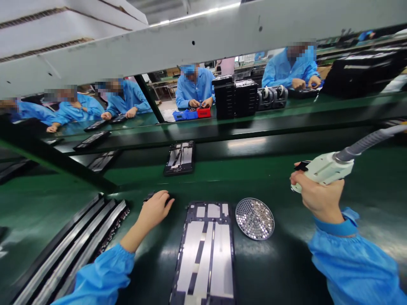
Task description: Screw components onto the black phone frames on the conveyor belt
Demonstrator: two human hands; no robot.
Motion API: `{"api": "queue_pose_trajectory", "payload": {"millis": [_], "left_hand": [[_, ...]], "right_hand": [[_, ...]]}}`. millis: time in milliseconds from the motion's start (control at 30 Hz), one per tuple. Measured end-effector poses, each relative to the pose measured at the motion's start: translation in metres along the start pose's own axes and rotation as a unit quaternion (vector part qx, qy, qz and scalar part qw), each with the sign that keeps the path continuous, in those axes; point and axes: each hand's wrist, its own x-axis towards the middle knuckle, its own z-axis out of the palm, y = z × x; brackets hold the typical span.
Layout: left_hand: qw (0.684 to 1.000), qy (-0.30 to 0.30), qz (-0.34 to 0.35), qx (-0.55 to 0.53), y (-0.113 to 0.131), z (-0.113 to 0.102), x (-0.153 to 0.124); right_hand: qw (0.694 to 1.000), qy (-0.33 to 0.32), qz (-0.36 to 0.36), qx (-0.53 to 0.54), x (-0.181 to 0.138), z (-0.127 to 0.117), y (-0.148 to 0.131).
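My right hand is wrapped round a pale air gun with a black front part and a grey corrugated hose. It is raised over the right side of the bench. My left hand hovers left of a tablet housing, fingers curled. A small dark piece shows beyond its fingers; whether it is held is hard to see. The opened tablet lies in front of me, silver battery area and black strips facing up. Right of it sits a round metal tray full of holes, with small shiny parts in them.
Long dark strips with silvery faces lie at left. Another opened tablet rests farther back on the bench. A green post and a grey beam cross the view. Beyond, several co-workers in blue sit near black stacks.
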Motion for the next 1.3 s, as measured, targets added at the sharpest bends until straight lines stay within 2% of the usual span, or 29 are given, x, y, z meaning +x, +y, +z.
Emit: {"api": "queue_pose_trajectory", "payload": {"millis": [167, 367, 433, 533, 733, 933, 1067, 1300], "left_hand": [[0.999, 0.011, -0.020, -0.045, 0.005, 0.003, 0.003], [0.985, 0.045, -0.070, -0.153, 0.005, -0.010, 0.006], [0.974, 0.053, -0.088, -0.201, 0.013, -0.016, 0.006], [0.953, 0.046, -0.089, -0.287, 0.037, -0.023, 0.010], [0.909, -0.016, -0.030, -0.416, 0.102, -0.026, 0.026], [0.890, -0.054, 0.035, -0.451, 0.150, -0.002, 0.035], [0.897, -0.063, 0.094, -0.428, 0.163, 0.011, 0.039], [0.907, -0.076, 0.229, -0.346, 0.157, 0.015, 0.044]], "right_hand": [[1.000, -0.012, -0.005, -0.019, -0.003, -0.001, 0.001], [1.000, -0.006, 0.006, -0.005, -0.001, -0.001, 0.005], [1.000, -0.009, 0.008, -0.004, -0.002, 0.000, 0.003], [1.000, -0.013, 0.020, 0.003, -0.003, 0.001, 0.000], [1.000, -0.013, 0.021, 0.005, -0.003, 0.002, -0.004], [0.999, -0.019, 0.031, 0.011, -0.003, 0.002, -0.005], [0.999, -0.023, 0.040, 0.006, -0.003, 0.003, -0.007], [0.999, -0.022, 0.034, 0.009, -0.004, 0.003, -0.003]]}}
